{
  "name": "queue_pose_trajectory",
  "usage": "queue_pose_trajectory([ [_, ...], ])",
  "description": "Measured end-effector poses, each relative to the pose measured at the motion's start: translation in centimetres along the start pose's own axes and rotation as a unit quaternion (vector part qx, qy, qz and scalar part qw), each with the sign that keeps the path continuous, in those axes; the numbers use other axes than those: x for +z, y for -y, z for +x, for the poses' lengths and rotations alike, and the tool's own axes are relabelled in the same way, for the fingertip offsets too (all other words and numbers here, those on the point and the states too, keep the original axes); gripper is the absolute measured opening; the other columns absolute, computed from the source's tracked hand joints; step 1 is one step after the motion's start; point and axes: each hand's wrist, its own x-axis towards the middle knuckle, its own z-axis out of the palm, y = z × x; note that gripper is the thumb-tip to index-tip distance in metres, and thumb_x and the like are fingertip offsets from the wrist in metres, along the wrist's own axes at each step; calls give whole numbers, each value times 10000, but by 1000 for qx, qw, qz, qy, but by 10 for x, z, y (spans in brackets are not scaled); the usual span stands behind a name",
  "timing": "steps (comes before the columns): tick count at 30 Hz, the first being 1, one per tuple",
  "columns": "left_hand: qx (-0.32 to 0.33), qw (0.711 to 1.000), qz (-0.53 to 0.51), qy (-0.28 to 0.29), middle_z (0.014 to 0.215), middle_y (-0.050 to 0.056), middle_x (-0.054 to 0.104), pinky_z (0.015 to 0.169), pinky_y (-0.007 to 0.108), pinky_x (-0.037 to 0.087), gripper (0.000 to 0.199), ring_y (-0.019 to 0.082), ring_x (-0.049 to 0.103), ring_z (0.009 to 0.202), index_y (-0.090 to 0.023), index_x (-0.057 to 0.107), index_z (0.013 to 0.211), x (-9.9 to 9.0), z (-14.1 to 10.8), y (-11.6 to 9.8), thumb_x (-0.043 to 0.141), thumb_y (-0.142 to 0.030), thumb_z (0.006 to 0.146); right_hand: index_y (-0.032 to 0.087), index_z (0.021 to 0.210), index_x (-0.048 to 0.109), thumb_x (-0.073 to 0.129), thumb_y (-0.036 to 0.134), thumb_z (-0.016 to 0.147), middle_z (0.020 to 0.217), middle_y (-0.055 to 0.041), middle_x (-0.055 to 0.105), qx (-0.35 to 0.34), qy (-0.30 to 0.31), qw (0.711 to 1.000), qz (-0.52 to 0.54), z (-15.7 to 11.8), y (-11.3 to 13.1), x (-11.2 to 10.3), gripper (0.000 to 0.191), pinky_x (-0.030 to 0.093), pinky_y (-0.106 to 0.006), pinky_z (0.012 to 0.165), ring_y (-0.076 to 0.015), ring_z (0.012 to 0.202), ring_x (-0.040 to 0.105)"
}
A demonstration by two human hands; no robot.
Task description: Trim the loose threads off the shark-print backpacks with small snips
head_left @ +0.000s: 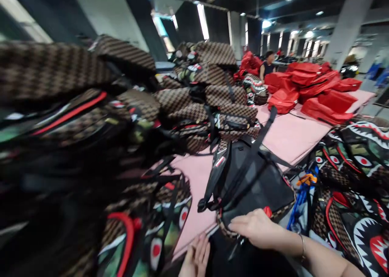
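A black-backed backpack (253, 184) with brown checked sides lies on the pink table covering (197, 184), its back panel and loose black straps facing up. My right hand (257, 228) rests on its near edge, fingers stretched out flat across the panel, the thumb hidden. A small red piece (268, 212) shows just beyond the knuckles. Left of the bag, my left hand (197, 254) is at the table's front edge, palm partly up, fingers extended and holding nothing. A zipper pull (241, 241) hangs below the bag's near edge.
Checked backpacks (182, 103) are piled along the left and back, the nearest blurred. Shark-face bags (361, 212) are stacked at the right beside a blue and orange bundle (304, 192). Red bags (319, 86) lie farther back, near a seated person (268, 64).
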Motion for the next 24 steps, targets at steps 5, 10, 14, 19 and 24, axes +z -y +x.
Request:
queue_pose_trajectory([
  [5,-62,977,-201,-29,1032,35,668,783,250,498,259,123,612,950,-212,626,982,-26,-18,4,390,-197,875,292,1046,630,383,24,655,1013,6,679,92,93,988,82,-24,-16,43,534,433,-247,789,-164,930,623],
  [10,-86,970,-223,43,893,90,696,613,252,509,290,142,638,703,-126,651,968,-15,-29,-4,411,-260,874,277,999,650,386,28,590,936,3,687,140,73,976,152,-40,-16,40,547,455,-253,755,-167,874,629],
  [14,-107,966,-202,118,869,109,694,590,264,498,378,161,627,705,-103,663,958,-3,-33,-14,444,-393,853,242,922,664,437,78,703,832,-12,686,191,-30,959,208,-39,-13,37,356,462,-261,725,-167,774,630],
  [19,22,982,-110,153,979,94,681,622,277,491,506,183,619,764,-158,657,1015,11,-45,-19,695,-475,624,199,744,656,479,289,829,582,13,579,256,-107,921,273,-19,-6,33,216,413,-226,605,-131,598,558],
  [24,80,994,0,74,961,111,686,611,284,501,571,183,633,709,-135,650,1016,33,-51,-7,770,-387,518,151,791,642,466,338,830,528,35,483,264,-114,888,360,19,-3,32,260,358,-203,534,-99,524,460],
])
